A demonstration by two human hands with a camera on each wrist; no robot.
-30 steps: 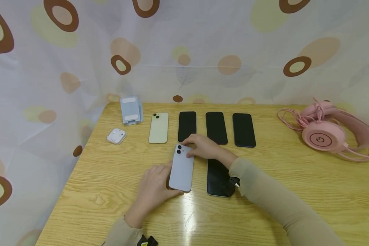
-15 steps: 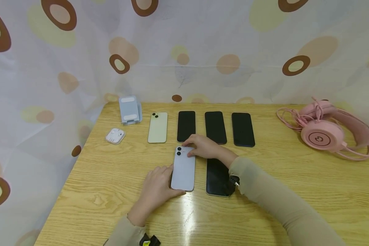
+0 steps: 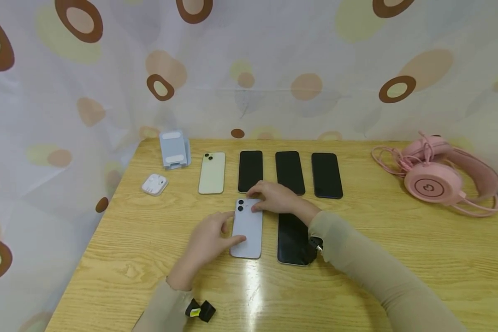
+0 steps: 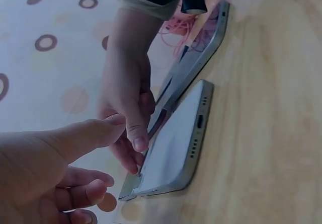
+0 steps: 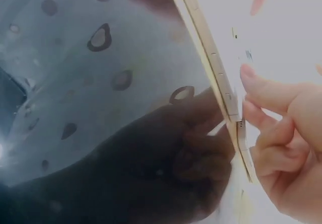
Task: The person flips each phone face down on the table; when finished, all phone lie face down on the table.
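Observation:
A pale lavender smartphone [image 3: 247, 230] lies on the wooden table with its camera back up. My right hand [image 3: 275, 198] holds its upper end, thumb on the back and fingers at the top edge. My left hand [image 3: 207, 240] is beside the lower left of the phone, its thumb stretched out over the back. In the left wrist view the left hand [image 4: 45, 163] shows loose fingers, apart from the phone [image 4: 173, 143]. A larger phone [image 3: 291, 240] with a dark, reflective screen lies under my right forearm, partly hidden by it.
Behind stand a cream phone [image 3: 212, 173] and three black-screened phones, one [image 3: 327, 175] at the row's right end. A blue phone stand [image 3: 174, 148] and boxed earphones [image 3: 155, 184] are at left, pink headphones [image 3: 433, 182] at right. A patterned curtain [image 3: 274, 106] hangs behind the table.
The lavender phone has straightened and settled slightly to the right. My left hand has let go of its lower end and drawn a little left. My right hand has stayed at the top.

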